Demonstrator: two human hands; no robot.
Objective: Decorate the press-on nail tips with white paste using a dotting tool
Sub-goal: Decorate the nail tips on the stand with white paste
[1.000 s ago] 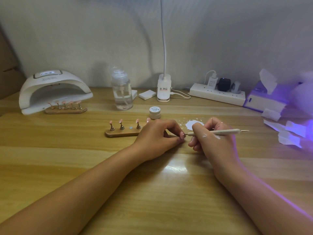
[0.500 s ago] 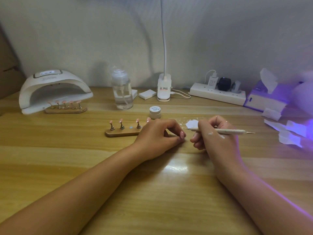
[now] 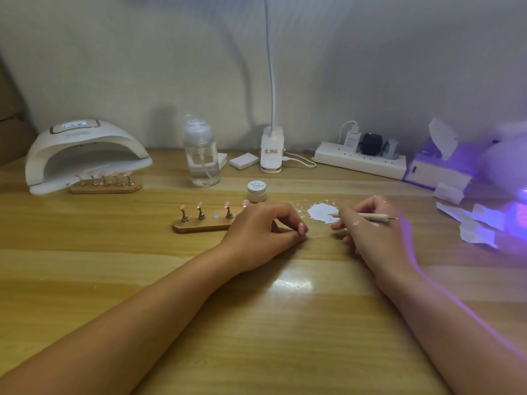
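White curing lamp [image 3: 85, 149], pump bottle [image 3: 201, 162], clip lamp [image 3: 272, 151], power strip [image 3: 360, 161], tissue box [image 3: 437, 173]

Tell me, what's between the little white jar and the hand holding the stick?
In the head view, a patch of white paste lies between the jar and the right hand, with the tip of the dotting tool over it.

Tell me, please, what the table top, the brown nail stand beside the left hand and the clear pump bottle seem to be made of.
The streaked tan table top looks like glossy laminate or varnished wood: grain lines, lamp glare. The oblong brown nail stand seems smooth wood; its pegs glint like metal. The clear pump bottle is probably plastic, perhaps glass: liquid and tube show through.
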